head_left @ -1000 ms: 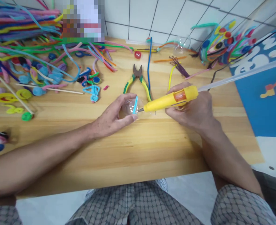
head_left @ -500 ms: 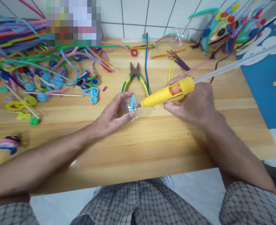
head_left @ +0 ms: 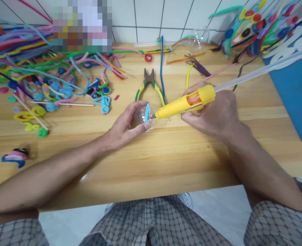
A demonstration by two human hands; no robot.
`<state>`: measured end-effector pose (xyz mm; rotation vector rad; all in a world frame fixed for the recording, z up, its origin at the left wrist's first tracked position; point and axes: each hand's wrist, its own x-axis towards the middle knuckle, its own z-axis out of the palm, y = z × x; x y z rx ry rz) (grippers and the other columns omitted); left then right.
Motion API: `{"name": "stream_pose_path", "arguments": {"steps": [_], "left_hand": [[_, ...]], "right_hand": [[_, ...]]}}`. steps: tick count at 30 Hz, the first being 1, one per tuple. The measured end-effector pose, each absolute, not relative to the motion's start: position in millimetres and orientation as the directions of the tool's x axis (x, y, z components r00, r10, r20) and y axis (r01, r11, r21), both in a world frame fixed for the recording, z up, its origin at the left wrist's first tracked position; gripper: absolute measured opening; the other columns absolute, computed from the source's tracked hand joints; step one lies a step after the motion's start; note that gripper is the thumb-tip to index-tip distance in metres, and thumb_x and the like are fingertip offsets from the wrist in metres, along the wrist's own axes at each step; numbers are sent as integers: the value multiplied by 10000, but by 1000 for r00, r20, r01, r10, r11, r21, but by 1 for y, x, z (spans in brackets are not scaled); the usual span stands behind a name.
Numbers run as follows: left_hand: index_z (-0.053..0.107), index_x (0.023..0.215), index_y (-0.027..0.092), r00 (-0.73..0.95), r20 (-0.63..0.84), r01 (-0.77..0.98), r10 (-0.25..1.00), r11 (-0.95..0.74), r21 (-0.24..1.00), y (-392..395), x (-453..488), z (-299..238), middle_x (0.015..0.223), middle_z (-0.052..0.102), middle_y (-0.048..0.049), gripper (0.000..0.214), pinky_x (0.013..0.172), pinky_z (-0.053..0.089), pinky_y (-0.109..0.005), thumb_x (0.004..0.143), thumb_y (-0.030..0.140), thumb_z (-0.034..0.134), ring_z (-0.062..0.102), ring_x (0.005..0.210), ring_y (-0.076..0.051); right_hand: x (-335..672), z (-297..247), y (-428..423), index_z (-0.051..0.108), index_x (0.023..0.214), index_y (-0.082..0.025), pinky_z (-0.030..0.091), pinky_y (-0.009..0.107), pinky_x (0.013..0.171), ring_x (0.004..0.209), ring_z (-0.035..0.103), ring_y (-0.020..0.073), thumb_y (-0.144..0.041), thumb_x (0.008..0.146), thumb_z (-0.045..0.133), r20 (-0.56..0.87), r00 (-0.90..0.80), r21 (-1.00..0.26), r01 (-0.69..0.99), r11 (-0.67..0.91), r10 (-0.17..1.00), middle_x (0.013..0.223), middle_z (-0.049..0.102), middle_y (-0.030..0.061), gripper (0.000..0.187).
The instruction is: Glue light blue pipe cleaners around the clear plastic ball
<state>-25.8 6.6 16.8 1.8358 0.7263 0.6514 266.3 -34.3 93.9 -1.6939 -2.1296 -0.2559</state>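
Observation:
My left hand (head_left: 126, 128) is closed around a clear plastic ball (head_left: 140, 116), thumb at the front and fingers behind. A light blue pipe cleaner (head_left: 147, 114) runs round the ball as a narrow band. In my right hand (head_left: 215, 114) is a yellow hot glue gun (head_left: 176, 105), with a long translucent glue stick (head_left: 253, 73) coming out of its back end. The metal nozzle points left and is at the blue band; whether it touches cannot be made out. Just behind the ball lie pliers (head_left: 149, 82) with green and yellow handles, jaws pointing away from me.
Pipe cleaners (head_left: 20, 44) and small coiled pieces (head_left: 45, 89) crowd the table's left side. A blue pipe cleaner (head_left: 162, 65), a red button-like piece (head_left: 148, 57) and a purple bundle (head_left: 201, 68) lie behind. Another clear ball (head_left: 199, 37) and colourful decorated objects (head_left: 243, 34) stand by the tiled wall.
The whole view has shifted slightly, so everything appears a little further right. Both hands keep their grip, and the nozzle stays at the blue band.

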Motion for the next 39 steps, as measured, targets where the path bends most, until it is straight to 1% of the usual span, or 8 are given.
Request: {"name": "stream_pose_path", "arguments": {"steps": [3, 7, 12, 15, 19, 24, 33, 39], "left_hand": [[476, 1582, 261, 639, 130, 164, 758, -300, 940, 6, -23, 18, 1554, 614, -139, 648, 1216, 577, -497, 1039, 508, 728, 621, 1436, -310], [485, 1570, 250, 638, 163, 160, 752, -337, 928, 7, -20, 18, 1547, 626, -145, 635, 1269, 522, -530, 1032, 484, 730, 627, 1434, -306], [498, 1563, 250, 641, 222, 171, 735, -419, 892, 7, -20, 19, 1562, 624, -141, 617, 1287, 506, -503, 1038, 478, 728, 634, 1441, -289], [501, 1568, 234, 647, 240, 163, 724, -439, 884, 8, -21, 19, 1560, 629, -157, 622, 1276, 518, -513, 1042, 479, 722, 637, 1442, -301], [516, 1570, 242, 644, 248, 157, 724, -442, 883, 8, -21, 19, 1575, 633, -155, 626, 1269, 527, -528, 1034, 491, 724, 646, 1437, -318], [522, 1574, 233, 645, 251, 144, 721, -438, 888, 8, -21, 19, 1584, 628, -147, 630, 1279, 523, -476, 1042, 508, 716, 645, 1448, -295], [512, 1569, 220, 641, 245, 130, 727, -418, 899, 7, -20, 19, 1613, 608, -170, 627, 1299, 506, -531, 1041, 480, 730, 629, 1477, -313], [537, 1563, 233, 641, 249, 120, 726, -416, 902, 7, -20, 19, 1600, 620, -153, 621, 1293, 515, -490, 1036, 498, 729, 640, 1460, -301]], "right_hand": [[266, 96, -35, 724, 1028, -256, 586, 377, 688, 759, 776, 286, -324, 749, 668, 429, -191, -121, 957, 265, 883, 861, 830, 35, 292], [267, 97, -36, 712, 977, -276, 602, 392, 677, 751, 783, 280, -277, 722, 689, 434, -181, -201, 936, 290, 883, 947, 855, 32, 256], [268, 98, -39, 717, 954, -285, 668, 401, 758, 821, 829, 279, -221, 719, 702, 482, -153, -291, 901, 322, 863, 963, 863, 21, 244], [270, 97, -40, 735, 969, -272, 687, 419, 805, 844, 836, 287, -234, 745, 729, 490, -137, -323, 889, 325, 861, 970, 864, 35, 228], [272, 96, -41, 740, 968, -264, 682, 441, 767, 800, 820, 294, -298, 763, 765, 454, -89, -362, 891, 274, 887, 987, 858, 55, 210], [273, 94, -40, 738, 984, -279, 683, 441, 765, 818, 819, 295, -316, 749, 768, 436, -83, -380, 886, 267, 896, 991, 861, 53, 240], [271, 96, -40, 739, 938, -276, 672, 419, 740, 808, 836, 294, -269, 730, 736, 461, -150, -349, 875, 334, 875, 963, 878, 43, 208], [271, 93, -40, 723, 934, -290, 681, 427, 780, 830, 838, 290, -271, 731, 735, 443, -142, -375, 868, 327, 885, 974, 872, 33, 204]]}}
